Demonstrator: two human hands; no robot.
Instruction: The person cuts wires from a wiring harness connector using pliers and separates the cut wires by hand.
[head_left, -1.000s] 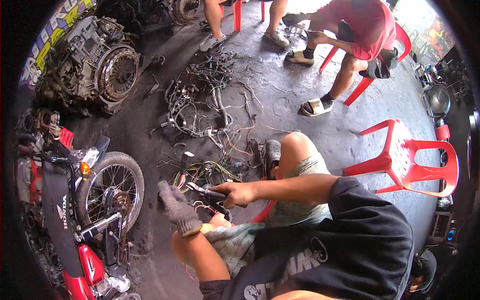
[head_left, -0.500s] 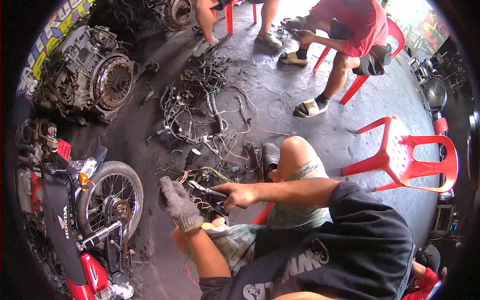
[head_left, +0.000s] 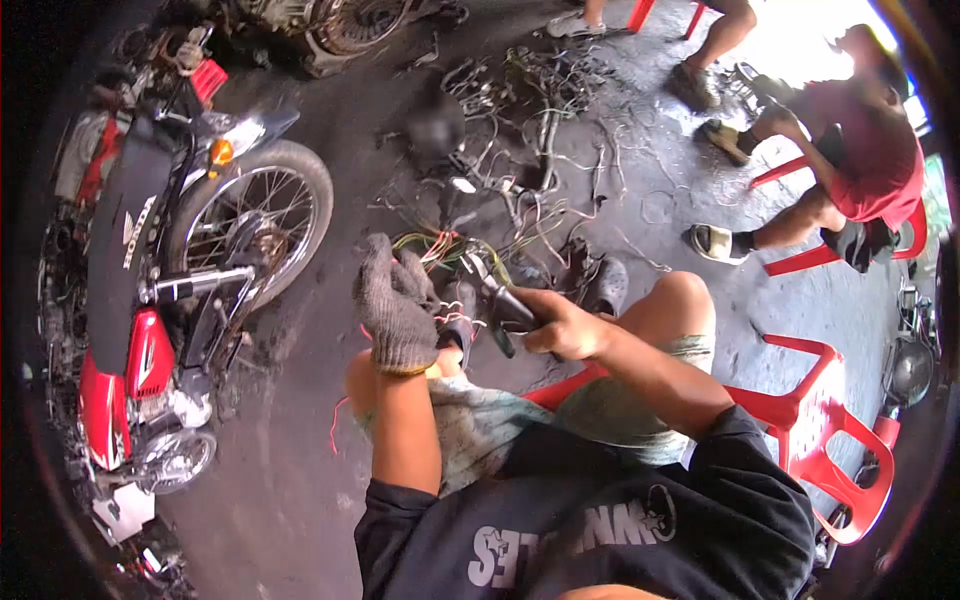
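Observation:
My left hand (head_left: 398, 312), in a grey knitted glove, is closed round a bundle of thin wires (head_left: 425, 243). Several coloured wires come out beyond its fingertips, and short pale-ended ones show beside it. My bare right hand (head_left: 568, 326) grips dark-handled pliers (head_left: 512, 305) with a bright metal head. The handles are spread, and the pliers' head lies just right of the gloved fingers, near the wires. Whether the jaws touch a wire I cannot tell. Beyond both hands, a tangled wiring harness (head_left: 548, 150) lies on the floor.
A red and black motorcycle (head_left: 135, 250) stands at the left. Part of a greasy engine (head_left: 350, 25) shows at the top. At the right is a red plastic chair (head_left: 815, 420). A person in a red shirt (head_left: 885, 165) sits upper right; another person's legs (head_left: 725, 45) show at the top.
The view has swung left, so the harness and people sit farther right. The pliers have turned and their handles are spread wider. Both hands keep their holds.

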